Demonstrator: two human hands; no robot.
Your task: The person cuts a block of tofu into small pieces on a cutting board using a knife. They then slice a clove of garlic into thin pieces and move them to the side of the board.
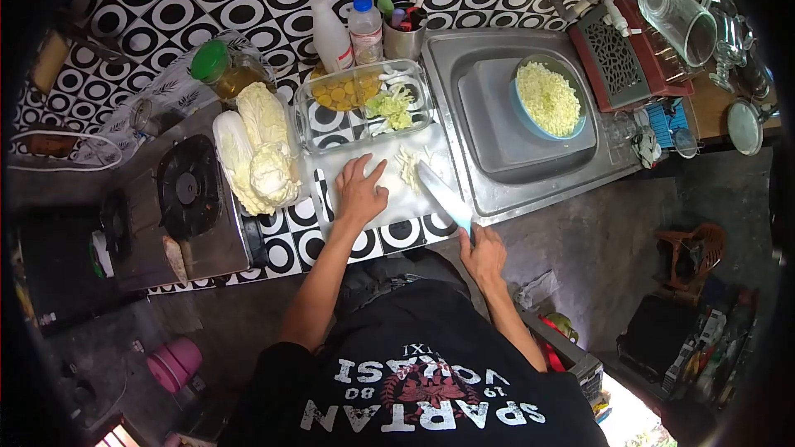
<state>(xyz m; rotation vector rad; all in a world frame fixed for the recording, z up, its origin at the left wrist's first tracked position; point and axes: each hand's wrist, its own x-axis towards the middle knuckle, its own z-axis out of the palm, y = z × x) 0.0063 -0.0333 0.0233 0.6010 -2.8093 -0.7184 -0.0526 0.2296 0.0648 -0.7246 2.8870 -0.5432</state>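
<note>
My right hand (483,255) is closed around the handle of a kitchen knife (445,197). Its blade points up and left across a white cutting board (397,209), the tip beside a small heap of chopped pale vegetable (411,167). On the board to the left of the heap rests my left hand (361,192), fingers apart and holding nothing. Behind the board stands a clear divided container (306,136) with orange slices (341,89) in one part and cut pale-green vegetable (391,109) in another. Napa cabbages (263,149) lie left of the board.
At right is a steel sink (451,50) with a blue bowl (520,109) of chopped vegetable standing over it. A gas stove (141,248) is at left. Bottles (365,31), a green-lidded jar (228,74) and a utensil cup (404,43) line the back. A dish rack (613,54) stands far right.
</note>
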